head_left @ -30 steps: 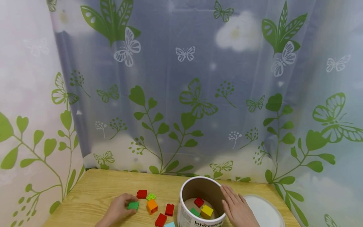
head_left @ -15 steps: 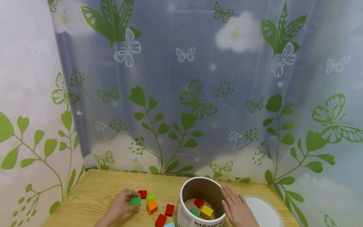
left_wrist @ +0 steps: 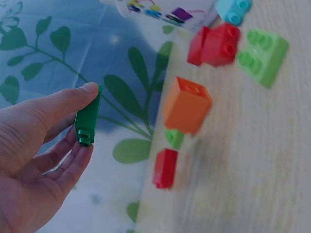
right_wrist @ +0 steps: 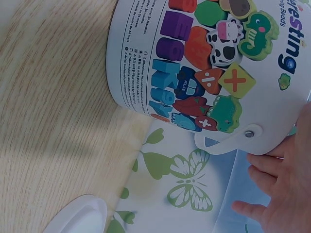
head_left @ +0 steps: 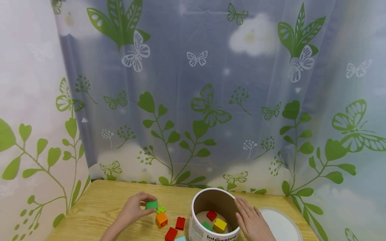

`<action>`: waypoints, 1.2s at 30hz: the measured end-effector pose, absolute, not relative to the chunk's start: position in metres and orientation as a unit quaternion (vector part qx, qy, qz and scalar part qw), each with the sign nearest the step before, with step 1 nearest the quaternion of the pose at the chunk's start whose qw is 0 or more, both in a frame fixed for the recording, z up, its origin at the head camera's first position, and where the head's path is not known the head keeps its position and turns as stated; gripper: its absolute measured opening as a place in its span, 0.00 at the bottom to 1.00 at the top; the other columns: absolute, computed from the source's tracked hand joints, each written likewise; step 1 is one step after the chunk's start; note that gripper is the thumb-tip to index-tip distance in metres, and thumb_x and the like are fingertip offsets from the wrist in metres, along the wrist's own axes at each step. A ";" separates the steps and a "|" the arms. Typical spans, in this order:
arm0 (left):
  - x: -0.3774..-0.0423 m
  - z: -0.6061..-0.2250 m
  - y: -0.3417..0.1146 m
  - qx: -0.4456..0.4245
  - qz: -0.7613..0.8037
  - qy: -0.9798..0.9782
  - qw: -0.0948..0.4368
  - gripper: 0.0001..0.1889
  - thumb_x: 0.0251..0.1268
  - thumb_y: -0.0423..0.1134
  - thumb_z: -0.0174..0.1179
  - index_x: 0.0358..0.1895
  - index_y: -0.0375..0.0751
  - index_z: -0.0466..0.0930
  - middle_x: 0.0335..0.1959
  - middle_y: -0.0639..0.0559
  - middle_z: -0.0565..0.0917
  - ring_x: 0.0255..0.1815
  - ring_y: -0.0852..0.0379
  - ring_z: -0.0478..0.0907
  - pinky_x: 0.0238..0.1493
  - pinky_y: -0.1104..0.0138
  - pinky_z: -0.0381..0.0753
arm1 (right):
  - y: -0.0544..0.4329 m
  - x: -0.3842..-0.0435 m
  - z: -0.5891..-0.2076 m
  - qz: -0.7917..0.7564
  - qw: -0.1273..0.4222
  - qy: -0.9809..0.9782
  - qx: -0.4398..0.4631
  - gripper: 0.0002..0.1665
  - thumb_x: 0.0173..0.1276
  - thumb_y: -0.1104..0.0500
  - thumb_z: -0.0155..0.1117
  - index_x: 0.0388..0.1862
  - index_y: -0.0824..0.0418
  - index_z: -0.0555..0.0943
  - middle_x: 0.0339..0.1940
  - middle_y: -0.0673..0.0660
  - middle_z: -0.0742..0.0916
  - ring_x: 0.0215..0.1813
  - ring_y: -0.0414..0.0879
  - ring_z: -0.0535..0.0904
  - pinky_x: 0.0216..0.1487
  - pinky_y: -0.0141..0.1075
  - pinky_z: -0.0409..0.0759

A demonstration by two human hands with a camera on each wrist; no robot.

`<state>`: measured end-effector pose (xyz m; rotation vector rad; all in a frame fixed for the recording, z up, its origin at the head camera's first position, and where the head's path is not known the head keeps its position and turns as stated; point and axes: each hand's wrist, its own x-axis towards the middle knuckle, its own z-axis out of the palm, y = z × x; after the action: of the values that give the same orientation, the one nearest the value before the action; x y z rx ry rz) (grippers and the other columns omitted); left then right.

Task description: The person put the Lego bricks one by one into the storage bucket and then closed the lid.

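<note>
My left hand point(head_left: 132, 210) pinches a green toy brick point(head_left: 152, 204) between thumb and fingertips. In the left wrist view that brick point(left_wrist: 88, 114) shows edge-on, raised off the table. My right hand point(head_left: 253, 219) rests with straight fingers against the right rim of a white bucket point(head_left: 197, 231) printed with toy pictures. Inside the bucket lie a red brick point(head_left: 211, 215), a yellow brick point(head_left: 220, 225) and a green one. Just right of the left hand stand an orange brick point(head_left: 161, 220) and a lime brick point(head_left: 161, 210). A red brick point(left_wrist: 165, 168) nearby is hidden in the head view.
Two red bricks point(head_left: 180, 223) and a light blue brick point(head_left: 181, 238) lie left of the bucket. A white round lid point(head_left: 281, 224) lies to its right. Behind the wooden table point(head_left: 120, 189) hangs a leaf-and-butterfly curtain point(head_left: 181, 100).
My left hand has lifted the green brick and carried it away from me and to the right, covering the far red brick. The right hand has stayed on the bucket.
</note>
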<state>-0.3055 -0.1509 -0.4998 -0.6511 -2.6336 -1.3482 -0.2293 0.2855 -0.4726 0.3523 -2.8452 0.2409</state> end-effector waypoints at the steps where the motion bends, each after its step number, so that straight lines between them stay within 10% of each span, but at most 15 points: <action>1: -0.305 -0.497 -0.148 -0.219 -0.444 -0.867 0.058 0.17 0.56 0.41 0.76 0.48 0.40 0.87 0.42 0.53 0.83 0.41 0.57 0.82 0.42 0.68 0.87 | 0.286 -0.229 -0.473 0.083 0.133 -0.980 0.122 0.27 0.80 0.53 0.53 0.74 0.60 0.72 0.73 0.57 0.76 0.74 0.54 0.70 0.70 0.60 0.69; 36: -0.314 -0.439 -0.043 -0.340 -0.426 -0.834 0.085 0.16 0.58 0.41 0.76 0.48 0.42 0.87 0.41 0.56 0.83 0.43 0.55 0.81 0.47 0.64 0.86 | 0.286 -0.229 -0.474 0.077 0.161 -0.975 0.134 0.27 0.79 0.53 0.55 0.73 0.61 0.73 0.73 0.56 0.77 0.73 0.53 0.71 0.68 0.59 0.71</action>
<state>-0.3144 -0.0433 -0.4392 -1.0132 -2.4868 -1.2702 -0.2287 0.2860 -0.4739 0.3838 -2.7824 0.2198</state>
